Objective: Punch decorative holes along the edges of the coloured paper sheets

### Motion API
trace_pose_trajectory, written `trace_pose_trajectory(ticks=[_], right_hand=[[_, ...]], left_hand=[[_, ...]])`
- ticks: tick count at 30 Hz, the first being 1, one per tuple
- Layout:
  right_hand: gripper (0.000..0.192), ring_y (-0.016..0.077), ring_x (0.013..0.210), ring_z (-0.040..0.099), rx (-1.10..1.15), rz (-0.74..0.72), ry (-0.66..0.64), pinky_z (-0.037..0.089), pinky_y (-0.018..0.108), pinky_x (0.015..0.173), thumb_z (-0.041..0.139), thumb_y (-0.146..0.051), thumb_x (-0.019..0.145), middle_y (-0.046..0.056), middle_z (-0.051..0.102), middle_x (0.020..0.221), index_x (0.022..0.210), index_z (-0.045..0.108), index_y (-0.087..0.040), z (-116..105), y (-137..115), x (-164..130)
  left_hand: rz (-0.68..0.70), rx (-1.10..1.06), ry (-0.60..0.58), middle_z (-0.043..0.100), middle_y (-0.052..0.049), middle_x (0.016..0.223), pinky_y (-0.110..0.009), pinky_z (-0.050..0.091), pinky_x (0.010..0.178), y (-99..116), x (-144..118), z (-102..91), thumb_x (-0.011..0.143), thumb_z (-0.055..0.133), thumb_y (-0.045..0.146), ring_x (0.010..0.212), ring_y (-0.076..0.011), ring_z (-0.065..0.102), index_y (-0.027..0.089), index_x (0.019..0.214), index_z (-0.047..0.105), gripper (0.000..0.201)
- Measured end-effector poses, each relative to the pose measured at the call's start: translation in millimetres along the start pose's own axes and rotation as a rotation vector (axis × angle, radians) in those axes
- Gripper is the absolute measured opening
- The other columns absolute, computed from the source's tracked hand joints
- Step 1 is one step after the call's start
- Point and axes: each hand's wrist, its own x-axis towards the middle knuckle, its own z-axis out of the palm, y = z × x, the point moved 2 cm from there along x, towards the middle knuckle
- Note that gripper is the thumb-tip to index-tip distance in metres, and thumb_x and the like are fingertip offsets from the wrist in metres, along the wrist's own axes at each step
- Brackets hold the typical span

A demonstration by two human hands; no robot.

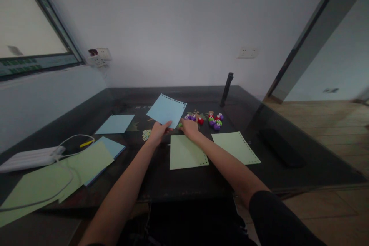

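My left hand point(162, 130) pinches the near corner of a light blue sheet point(165, 110) between thumb and fingers. The sheet is raised and tilted over the table, with small dark marks or holes along its far and right edges. My right hand point(189, 127) is curled just right of that sheet, its fingertips at a small green round piece point(180, 125); the fingers are partly hidden. Beside it are purple and red round pieces point(200, 120) with white eye-like spots. A pale green sheet point(186, 153) lies under my right wrist, dark marks along its near edge.
More coloured round pieces point(215, 122) cluster to the right. Another green sheet point(235, 147) lies near a dark flat object point(279, 148). A black stick point(226, 89) stands at the back. Leftward are tiny pale bits point(146, 135), blue paper point(115, 124), stacked sheets point(92, 161) and a white power strip point(31, 158) with cable.
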Motion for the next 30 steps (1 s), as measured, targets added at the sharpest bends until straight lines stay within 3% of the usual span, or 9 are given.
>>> trace_pose_trajectory(ticks=[4, 9, 11, 17, 20, 23, 30], right_hand=[[0.028, 0.0255, 0.093, 0.065, 0.197, -0.037, 0.039, 0.048, 0.033, 0.077, 0.06, -0.034, 0.084, 0.011, 0.069, 0.098, 0.108, 0.059, -0.02, -10, 15, -11], [0.029, 0.0148, 0.062, 0.064, 0.876, -0.085, -0.03, 0.052, 0.029, 0.063, 0.063, -0.026, 0.077, 0.0, 0.066, 0.076, 0.105, 0.057, -0.021, -20, 57, -49], [0.034, 0.0152, 0.064, 0.065, 1.115, -0.064, -0.063, 0.054, 0.029, 0.061, 0.066, -0.025, 0.073, 0.0, 0.065, 0.077, 0.105, 0.057, -0.02, -24, 74, -70], [0.042, 0.0166, 0.076, 0.069, 1.496, 0.115, -0.083, 0.056, 0.034, 0.079, 0.076, -0.026, 0.065, 0.003, 0.065, 0.089, 0.104, 0.062, -0.02, -29, 100, -114], [0.042, 0.0158, 0.08, 0.068, 1.636, 0.139, -0.106, 0.054, 0.035, 0.086, 0.075, -0.027, 0.068, 0.003, 0.065, 0.091, 0.108, 0.063, -0.021, -25, 101, -120], [0.035, 0.0158, 0.079, 0.068, 1.668, 0.183, -0.092, 0.055, 0.035, 0.083, 0.071, -0.032, 0.074, 0.004, 0.066, 0.09, 0.105, 0.064, -0.02, -23, 100, -120], [0.037, 0.02, 0.082, 0.069, 1.721, 0.248, 0.037, 0.056, 0.036, 0.076, 0.074, -0.027, 0.069, 0.004, 0.065, 0.09, 0.103, 0.061, -0.02, -26, 99, -120]], left_hand=[[-0.024, -0.022, 0.001, 0.067, -0.004, 0.067, -0.017, 0.039, 0.04, 3, -4, 2.5, 0.072, 0.07, 0.014, 0.044, -0.0081, 0.057, 0.009, 0.083, 0.061, 0.015], [-0.094, -0.042, -0.088, 0.069, -0.006, 0.068, -0.018, 0.044, 0.044, 8, -17, 15.0, 0.077, 0.064, 0.011, 0.048, -0.0097, 0.06, 0.009, 0.087, 0.06, 0.012], [-0.127, -0.053, -0.127, 0.07, -0.007, 0.072, -0.018, 0.047, 0.047, 9, -25, 22.7, 0.078, 0.064, 0.01, 0.051, -0.0107, 0.062, 0.009, 0.09, 0.06, 0.013], [-0.226, -0.08, -0.229, 0.071, -0.01, 0.084, -0.021, 0.052, 0.05, 2, -57, 48.4, 0.075, 0.067, 0.01, 0.055, -0.0133, 0.065, 0.011, 0.096, 0.06, 0.022], [-0.215, -0.057, -0.254, 0.071, -0.012, 0.092, -0.024, 0.054, 0.052, -6, -74, 57.1, 0.073, 0.07, 0.013, 0.056, -0.0151, 0.066, 0.011, 0.1, 0.06, 0.029], [-0.18, -0.019, -0.231, 0.072, -0.011, 0.091, -0.028, 0.056, 0.054, -14, -84, 61.7, 0.074, 0.069, 0.015, 0.055, -0.0163, 0.065, 0.012, 0.105, 0.06, 0.032], [-0.122, 0.088, -0.274, 0.071, -0.01, 0.071, -0.031, 0.057, 0.057, -19, -87, 62.5, 0.074, 0.069, 0.017, 0.054, -0.0194, 0.066, 0.011, 0.085, 0.064, 0.014]])
